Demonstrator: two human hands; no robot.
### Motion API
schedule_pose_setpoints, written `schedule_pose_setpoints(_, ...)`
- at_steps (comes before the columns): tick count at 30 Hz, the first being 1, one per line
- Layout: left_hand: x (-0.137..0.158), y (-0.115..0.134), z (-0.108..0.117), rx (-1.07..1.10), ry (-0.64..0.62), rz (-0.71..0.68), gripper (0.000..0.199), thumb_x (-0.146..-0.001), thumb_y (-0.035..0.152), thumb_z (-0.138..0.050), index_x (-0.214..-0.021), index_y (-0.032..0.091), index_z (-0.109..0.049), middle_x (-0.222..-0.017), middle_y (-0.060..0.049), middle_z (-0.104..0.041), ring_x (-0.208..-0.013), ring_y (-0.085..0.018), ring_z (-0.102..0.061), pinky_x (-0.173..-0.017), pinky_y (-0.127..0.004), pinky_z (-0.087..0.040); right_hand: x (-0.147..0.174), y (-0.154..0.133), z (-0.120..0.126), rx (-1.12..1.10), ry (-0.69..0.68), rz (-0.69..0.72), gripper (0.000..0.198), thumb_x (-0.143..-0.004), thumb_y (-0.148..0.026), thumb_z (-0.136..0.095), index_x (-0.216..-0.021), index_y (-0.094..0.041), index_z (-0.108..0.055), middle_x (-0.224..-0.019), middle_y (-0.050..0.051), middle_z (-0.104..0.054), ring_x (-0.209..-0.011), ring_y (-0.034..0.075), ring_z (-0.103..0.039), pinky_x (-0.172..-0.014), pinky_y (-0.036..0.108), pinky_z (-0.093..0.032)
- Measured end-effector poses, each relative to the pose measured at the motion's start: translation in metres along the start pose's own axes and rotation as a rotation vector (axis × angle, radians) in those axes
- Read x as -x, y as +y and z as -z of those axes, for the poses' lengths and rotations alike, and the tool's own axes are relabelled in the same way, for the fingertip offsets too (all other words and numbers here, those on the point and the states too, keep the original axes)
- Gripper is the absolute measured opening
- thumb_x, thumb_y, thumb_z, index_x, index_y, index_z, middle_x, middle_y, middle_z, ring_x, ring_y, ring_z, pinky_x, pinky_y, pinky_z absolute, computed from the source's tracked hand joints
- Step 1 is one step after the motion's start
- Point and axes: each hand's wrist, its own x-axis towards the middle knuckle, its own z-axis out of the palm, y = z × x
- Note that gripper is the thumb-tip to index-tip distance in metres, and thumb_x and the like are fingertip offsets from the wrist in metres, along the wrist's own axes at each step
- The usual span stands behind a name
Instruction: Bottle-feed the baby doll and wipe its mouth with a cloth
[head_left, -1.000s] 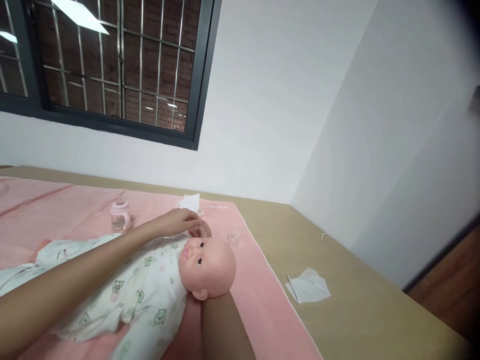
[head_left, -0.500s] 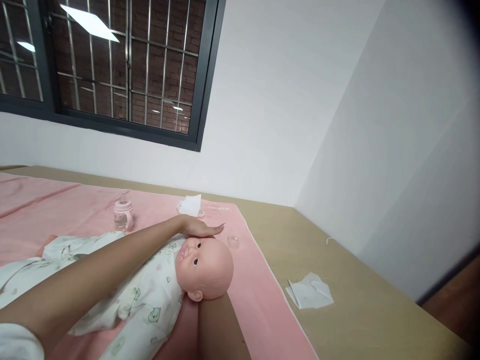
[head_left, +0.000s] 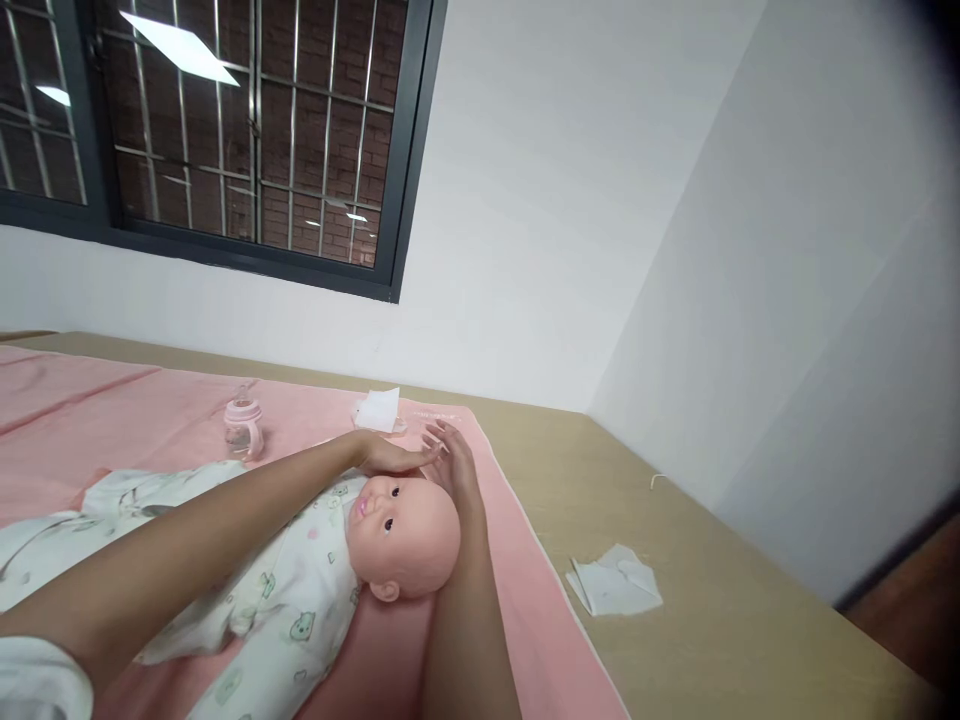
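Note:
A baby doll in a white outfit printed with little green animals lies on its back on the pink mat. Across its body reaches my left arm, and my left hand rests along the far side of its head, fingers stretched out. My right hand is just past the top of the head, fingers apart and slightly curved, its tips near those of my left hand. My right forearm passes close against the crown. Nothing shows in either hand, though both palms are partly hidden.
A pink-topped baby bottle with handles stands on the mat behind the doll. A white tissue covers a clear object near the back edge. Another folded tissue lies on the wooden surface at right. A wall with a barred window rises behind.
My right hand has come out from beneath the doll's head and moved up beyond its crown. A small clear dome seen there before is now hidden behind that hand. My left hand has barely moved.

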Motion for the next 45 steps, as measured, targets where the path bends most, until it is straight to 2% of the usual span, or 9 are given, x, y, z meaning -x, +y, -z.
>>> schedule_pose_setpoints(2,-0.005,0.0,-0.001,0.136,-0.191,0.105,0.095,-0.083,0.08,-0.002,-0.122,0.018,-0.064,-0.119,-0.008,-0.068,-0.124,-0.026,-0.054,-0.103,-0.035,-0.043,-0.001,-0.016,0.014,-0.061,0.021,0.064,0.041,-0.066,-0.043,-0.074,-0.101,-0.024,-0.067,-0.108,0.005,-0.07,-0.097,0.02,-0.065,-0.089,0.035,-0.051)
schedule_pose_setpoints(4,-0.012,-0.003,-0.003,0.224,-0.268,0.178,0.097,-0.081,0.082,-0.005,-0.126,0.018,-0.062,-0.123,-0.01,-0.067,-0.126,-0.027,-0.053,-0.104,-0.036,-0.042,0.002,-0.03,0.022,-0.132,0.072,0.129,0.037,-0.068,-0.041,-0.073,-0.1,-0.024,-0.067,-0.107,0.004,-0.071,-0.097,0.019,-0.065,-0.089,0.034,-0.051)
schedule_pose_setpoints(13,-0.03,-0.014,-0.007,0.251,-0.203,0.282,0.101,-0.074,0.089,-0.011,-0.135,0.02,-0.054,-0.117,-0.013,-0.069,-0.115,-0.03,-0.061,-0.094,-0.038,-0.048,0.009,-0.056,0.045,-0.52,0.474,0.256,0.016,-0.074,-0.025,-0.06,-0.089,-0.02,-0.064,-0.085,0.0,-0.068,-0.074,0.008,-0.063,-0.07,0.02,-0.052)
schedule_pose_setpoints(20,-0.015,-0.017,0.008,0.147,0.205,0.023,0.099,-0.078,0.086,-0.015,-0.136,0.013,-0.049,-0.105,-0.016,-0.069,-0.091,-0.024,-0.066,-0.087,-0.036,-0.048,-0.002,-0.038,0.061,-0.294,0.671,0.243,0.017,-0.071,-0.025,-0.053,-0.087,-0.021,-0.059,-0.081,0.003,-0.067,-0.068,0.01,-0.063,-0.064,0.021,-0.053)
schedule_pose_setpoints(24,0.012,-0.024,0.012,0.19,0.497,-0.127,0.092,-0.076,0.086,-0.028,-0.119,0.011,-0.058,-0.109,-0.017,-0.065,-0.093,-0.024,-0.065,-0.088,-0.037,-0.048,-0.009,-0.027,0.065,-0.166,0.711,0.201,0.017,-0.069,-0.026,-0.052,-0.084,-0.02,-0.058,-0.079,0.004,-0.067,-0.069,0.012,-0.064,-0.064,0.024,-0.053)
schedule_pose_setpoints(28,0.051,-0.039,0.006,0.185,0.783,-0.172,0.073,-0.083,0.077,-0.033,-0.1,0.013,-0.065,-0.107,-0.014,-0.067,-0.095,-0.023,-0.063,-0.089,-0.038,-0.048,-0.012,-0.016,0.069,0.062,0.788,0.174,0.013,-0.066,-0.027,-0.051,-0.075,-0.02,-0.058,-0.075,0.004,-0.066,-0.074,0.018,-0.062,-0.064,0.029,-0.05)
schedule_pose_setpoints(34,0.118,-0.077,-0.009,0.128,1.174,-0.058,0.062,-0.084,0.07,-0.037,-0.083,0.018,-0.069,-0.095,-0.009,-0.072,-0.088,-0.023,-0.064,-0.084,-0.036,-0.051,-0.005,0.005,0.066,0.465,0.747,0.252,0.018,-0.065,-0.036,-0.056,-0.071,-0.02,-0.061,-0.081,0.004,-0.066,-0.083,0.022,-0.057,-0.078,0.032,-0.043)
schedule_pose_setpoints(40,0.183,-0.131,-0.014,0.33,1.419,0.164,0.068,-0.075,0.079,-0.043,-0.081,0.016,-0.068,-0.092,-0.01,-0.072,-0.085,-0.024,-0.066,-0.084,-0.035,-0.054,0.003,0.02,0.065,0.669,0.648,0.269,0.024,-0.069,-0.041,-0.05,-0.073,-0.02,-0.061,-0.081,0.004,-0.065,-0.081,0.022,-0.056,-0.078,0.032,-0.04)
schedule_pose_setpoints(45,0.206,-0.166,-0.012,0.481,1.536,0.313,0.072,-0.069,0.085,-0.043,-0.081,0.017,-0.064,-0.099,-0.012,-0.071,-0.089,-0.025,-0.067,-0.087,-0.037,-0.054,0.007,0.019,0.064,0.736,0.661,0.271,0.024,-0.072,-0.041,-0.047,-0.075,-0.02,-0.059,-0.084,0.005,-0.064,-0.084,0.022,-0.055,-0.08,0.031,-0.04)
